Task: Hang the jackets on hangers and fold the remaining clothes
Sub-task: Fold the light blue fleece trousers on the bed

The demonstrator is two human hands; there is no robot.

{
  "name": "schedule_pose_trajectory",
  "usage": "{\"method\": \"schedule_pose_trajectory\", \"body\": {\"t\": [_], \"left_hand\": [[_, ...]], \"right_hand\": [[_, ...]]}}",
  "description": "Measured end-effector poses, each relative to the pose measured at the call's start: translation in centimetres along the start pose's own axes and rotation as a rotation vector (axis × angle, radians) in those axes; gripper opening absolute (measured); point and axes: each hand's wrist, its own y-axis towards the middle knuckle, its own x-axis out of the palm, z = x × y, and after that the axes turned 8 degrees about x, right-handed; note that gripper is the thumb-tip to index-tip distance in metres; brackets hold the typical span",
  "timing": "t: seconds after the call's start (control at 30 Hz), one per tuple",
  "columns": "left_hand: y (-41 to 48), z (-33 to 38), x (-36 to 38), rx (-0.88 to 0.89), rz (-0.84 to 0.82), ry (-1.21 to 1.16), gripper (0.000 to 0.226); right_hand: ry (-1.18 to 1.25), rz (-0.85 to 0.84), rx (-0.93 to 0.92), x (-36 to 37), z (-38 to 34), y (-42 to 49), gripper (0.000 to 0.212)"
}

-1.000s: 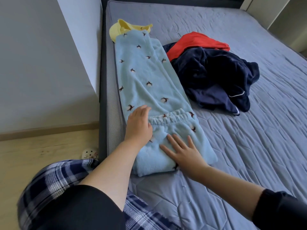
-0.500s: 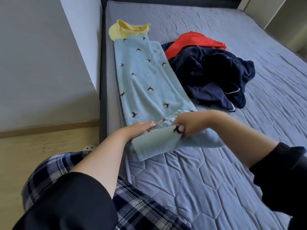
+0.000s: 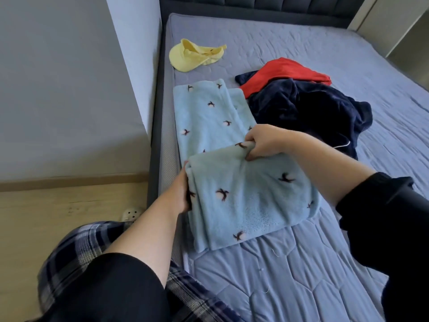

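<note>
Blue fleece trousers mid-frame on bed. Left hand grips fold's left edge, right hand pinches top corner, fingers curled tight on fabric. Probably keeps layers square for next fold. Navy heap upper right, unfolded.

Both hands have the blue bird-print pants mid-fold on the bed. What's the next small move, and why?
Probably carry the gripped edge forward and lay it over the far section, then smooth it flat. The left hand and right hand both grip the doubled near part of the light blue pants, while the far part lies flat and single on the bed, so the fold looks unfinished.
</note>
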Motion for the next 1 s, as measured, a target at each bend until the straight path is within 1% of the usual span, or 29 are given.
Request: {"method": "schedule_pose_trajectory", "body": {"t": [0.03, 0.07, 0.1, 0.13, 0.2, 0.27, 0.3, 0.33, 0.37, 0.43, 0.5, 0.57, 0.63, 0.67, 0.7, 0.73, 0.8, 0.87, 0.93, 1.0], "left_hand": [[0.5, 0.3, -0.4, 0.07, 0.008, -0.088, 0.06], [0.8, 0.5, -0.5, 0.101, -0.035, -0.105, 0.068], [0.9, 0.5, -0.5, 0.112, -0.07, -0.073, 0.071], [0.8, 0.4, -0.2, 0.109, -0.06, 0.002, 0.069], [1.0, -0.4, 0.4, 0.103, -0.036, 0.178, 0.059], [1.4, -0.9, 1.0, 0.162, -0.004, 0.277, 0.046], [1.6, -1.2, 1.2, 0.192, 0.031, 0.289, 0.042], [1.7, -1.4, 1.3, 0.193, 0.066, 0.295, 0.04], [1.7, -1.5, 1.4, 0.164, 0.1, 0.302, 0.041], [1.8, -1.3, 1.5, 0.056, 0.136, 0.349, 0.042], [2.0, -0.8, 1.2, -0.047, 0.132, 0.469, 0.046], [2.3, -0.2, 0.6, -0.081, 0.081, 0.558, 0.05], [2.6, 0.4, 0.0, -0.054, 0.039, 0.528, 0.061], [3.1, 0.7, -0.4, -0.019, 0.077, 0.505, 0.067], [3.8, 0.9, -0.8, 0.025, 0.156, 0.469, 0.069], [4.6, 1.1, -1.3, 0.065, 0.255, 0.433, 0.065], [6.3, 1.3, -2.0, 0.148, 0.394, 0.401, 0.048], [7.5, 1.4, -2.2, 0.221, 0.429, 0.418, 0.037], [8.4, 1.6, -2.1, 0.293, 0.45, 0.453, 0.042], [9.2, 2.0, -1.9, 0.37, 0.441, 0.425, 0.045]], "right_hand": [[0.006, 0.075, 0.041, 0.8, 0.0, 0.8, 0.023], [0.009, 0.146, 0.082, 1.9, 0.1, 1.6, 0.033], [-0.001, 0.213, 0.102, 3.1, 0.3, 2.2, 0.041], [-0.021, 0.278, 0.104, 4.2, 0.5, 2.6, 0.047], [-0.019, 0.398, 0.118, 5.9, 1.4, 3.0, 0.051], [0.061, 0.463, 0.212, 7.1, 2.8, 3.0, 0.053], [0.095, 0.443, 0.273, 7.7, 3.7, 2.9, 0.053], [0.101, 0.377, 0.318, 8.2, 4.5, 2.8, 0.051], [0.082, 0.277, 0.341, 8.7, 5.1, 2.6, 0.049], [0.053, 0.082, 0.337, 9.0, 6.0, 2.4, 0.047], [0.071, 0.013, 0.314, 8.1, 6.4, 2.7, 0.051], [0.078, 0.011, 0.322, 6.7, 6.5, 3.5, 0.052], [0.076, 0.055, 0.351, 5.5, 6.1, 4.9, 0.048], [0.082, 0.092, 0.349, 5.3, 5.8, 5.8, 0.042], [0.105, 0.131, 0.335, 5.2, 5.4, 6.9, 0.037], [0.156, 0.163, 0.318, 5.3, 5.0, 8.0, 0.034], [0.31, 0.184, 0.321, 5.7, 4.2, 9.9, 0.041], [0.502, 0.169, 0.377, 6.3, 3.4, 11.5, 0.051], [0.631, 0.16, 0.436, 7.0, 3.0, 12.9, 0.059], [0.692, 0.174, 0.462, 7.6, 3.2, 14.1, 0.06]]}}
